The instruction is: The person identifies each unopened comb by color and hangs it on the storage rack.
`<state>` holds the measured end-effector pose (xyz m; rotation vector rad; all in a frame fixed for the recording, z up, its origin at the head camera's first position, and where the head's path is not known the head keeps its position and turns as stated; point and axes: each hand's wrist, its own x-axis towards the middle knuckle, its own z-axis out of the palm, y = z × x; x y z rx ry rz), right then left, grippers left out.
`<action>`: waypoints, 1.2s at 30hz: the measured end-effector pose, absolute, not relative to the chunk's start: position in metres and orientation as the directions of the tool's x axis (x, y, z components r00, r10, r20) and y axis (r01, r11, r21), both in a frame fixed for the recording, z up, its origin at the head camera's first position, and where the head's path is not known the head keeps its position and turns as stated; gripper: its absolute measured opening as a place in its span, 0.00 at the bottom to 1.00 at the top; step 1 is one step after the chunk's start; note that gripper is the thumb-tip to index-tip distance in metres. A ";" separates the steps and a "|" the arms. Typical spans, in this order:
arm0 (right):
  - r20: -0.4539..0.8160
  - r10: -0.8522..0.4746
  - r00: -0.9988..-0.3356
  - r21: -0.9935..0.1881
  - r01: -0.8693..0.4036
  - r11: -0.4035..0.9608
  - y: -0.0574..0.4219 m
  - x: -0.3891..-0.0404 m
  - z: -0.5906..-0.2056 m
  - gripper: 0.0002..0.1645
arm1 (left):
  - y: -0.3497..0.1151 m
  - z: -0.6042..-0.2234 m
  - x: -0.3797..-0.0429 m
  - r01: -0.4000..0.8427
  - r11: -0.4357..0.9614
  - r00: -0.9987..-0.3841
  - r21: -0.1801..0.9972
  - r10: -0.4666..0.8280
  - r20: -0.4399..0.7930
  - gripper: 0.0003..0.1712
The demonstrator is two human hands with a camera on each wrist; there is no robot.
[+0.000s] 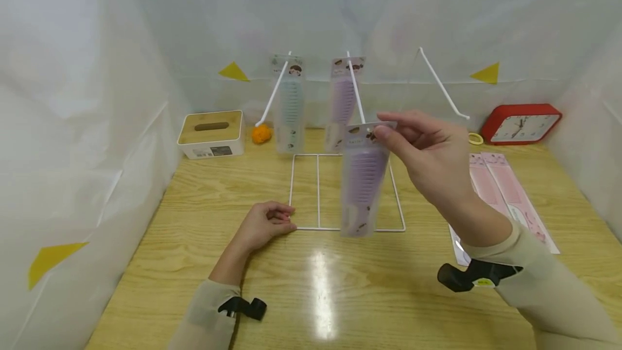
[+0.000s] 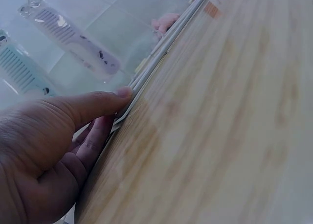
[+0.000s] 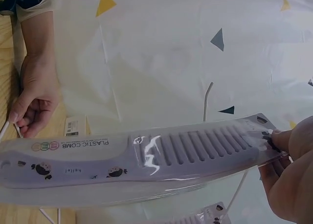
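My right hand pinches the top corner of a packaged purple comb between thumb and fingers. The pack hangs upright, its top edge right at the front end of the middle hook. Farther back on that hook hangs another purple comb; a packaged green comb hangs by the left hook. At the front left corner of the white wire rack, my left hand grips the base wire, thumb on top and fingers beneath in the left wrist view.
The right hook carries no pack. Pink packaged combs lie on the table at right, partly behind my right forearm. A red clock, a yellow ring, a tissue box and an orange ball stand along the back.
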<state>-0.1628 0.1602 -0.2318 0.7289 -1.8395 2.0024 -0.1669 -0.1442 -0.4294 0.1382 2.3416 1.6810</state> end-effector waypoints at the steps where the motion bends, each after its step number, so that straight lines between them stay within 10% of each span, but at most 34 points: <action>1: 0.559 -0.112 -0.822 -0.829 -0.548 -0.113 0.161 -0.163 -0.231 0.13 | -0.144 -0.430 -0.167 -0.071 0.328 -0.963 0.942 0.224 -0.150 0.21; 25: 0.368 -0.075 -0.927 -0.917 -0.375 0.132 0.153 -0.223 -0.225 0.12 | -0.146 -0.431 -0.166 -0.066 0.317 -0.964 0.946 0.223 -0.142 0.21; 36: 0.315 -0.028 -0.949 -0.948 -0.313 -0.056 0.140 -0.278 -0.225 0.06 | -0.145 -0.430 -0.167 -0.067 0.315 -0.966 0.947 0.216 -0.141 0.21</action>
